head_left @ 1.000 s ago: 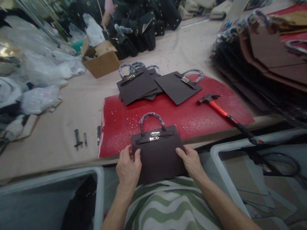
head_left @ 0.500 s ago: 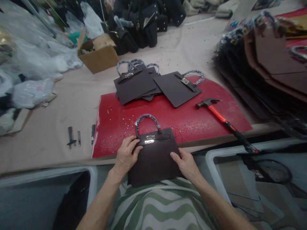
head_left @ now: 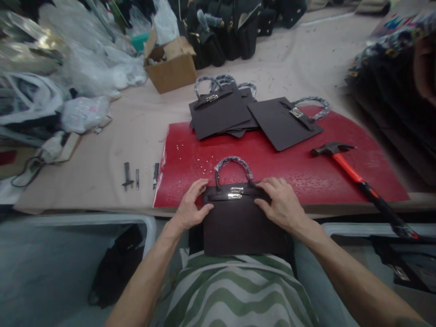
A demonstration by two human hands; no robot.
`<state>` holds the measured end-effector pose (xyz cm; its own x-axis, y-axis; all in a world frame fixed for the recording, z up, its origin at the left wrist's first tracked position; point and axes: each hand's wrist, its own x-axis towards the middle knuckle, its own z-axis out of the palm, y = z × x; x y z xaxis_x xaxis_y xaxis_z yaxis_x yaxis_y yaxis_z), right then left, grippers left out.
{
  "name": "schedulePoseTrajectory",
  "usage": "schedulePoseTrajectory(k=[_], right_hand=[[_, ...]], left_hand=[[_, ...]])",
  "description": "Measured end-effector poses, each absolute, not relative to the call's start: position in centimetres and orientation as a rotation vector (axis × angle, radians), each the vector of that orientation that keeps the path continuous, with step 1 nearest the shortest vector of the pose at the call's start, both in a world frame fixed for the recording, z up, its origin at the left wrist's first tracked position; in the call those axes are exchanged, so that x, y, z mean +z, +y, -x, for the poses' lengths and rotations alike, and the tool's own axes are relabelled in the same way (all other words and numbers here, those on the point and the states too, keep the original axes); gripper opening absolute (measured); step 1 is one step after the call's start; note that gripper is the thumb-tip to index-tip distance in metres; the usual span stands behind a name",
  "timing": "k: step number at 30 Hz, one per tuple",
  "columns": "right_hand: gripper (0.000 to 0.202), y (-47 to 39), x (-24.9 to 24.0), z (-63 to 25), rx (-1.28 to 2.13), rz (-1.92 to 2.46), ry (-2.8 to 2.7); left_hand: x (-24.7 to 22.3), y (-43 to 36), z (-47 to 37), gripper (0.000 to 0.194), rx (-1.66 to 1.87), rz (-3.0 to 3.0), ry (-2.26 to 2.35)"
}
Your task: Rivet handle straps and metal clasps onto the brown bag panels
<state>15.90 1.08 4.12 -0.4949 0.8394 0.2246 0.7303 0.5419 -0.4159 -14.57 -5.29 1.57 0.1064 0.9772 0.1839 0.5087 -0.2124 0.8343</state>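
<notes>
The right grip (head_left: 281,202) covers the upper right corner of the brown bag panel (head_left: 243,229), whose underside is hidden. Pale specks (head_left: 204,172) on the red mat (head_left: 289,169) are too small to identify, and the overlapping panels (head_left: 221,113) farther back partly hide each other. The dark stack (head_left: 391,100) at right is blurred and cut off by the view's edge. The 2 bins (head_left: 150,231) run out of view below. Inside the cardboard box (head_left: 174,73), the contents (head_left: 161,59) are too indistinct to name.
</notes>
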Motion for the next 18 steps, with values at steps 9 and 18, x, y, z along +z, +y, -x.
schedulePoseTrajectory(k=[9,18], right_hand=[[0.011,2.0,3.7,-15.7,0.483,1.255,-2.444],[0.006,2.2,3.6,-16.0,0.519,1.2,-2.416]], left_hand=[[2.0,-5.0,12.7,0.029,0.871,-2.136,1.586],[1.2,-4.8,12.4,0.007,0.932,-2.252,1.585]])
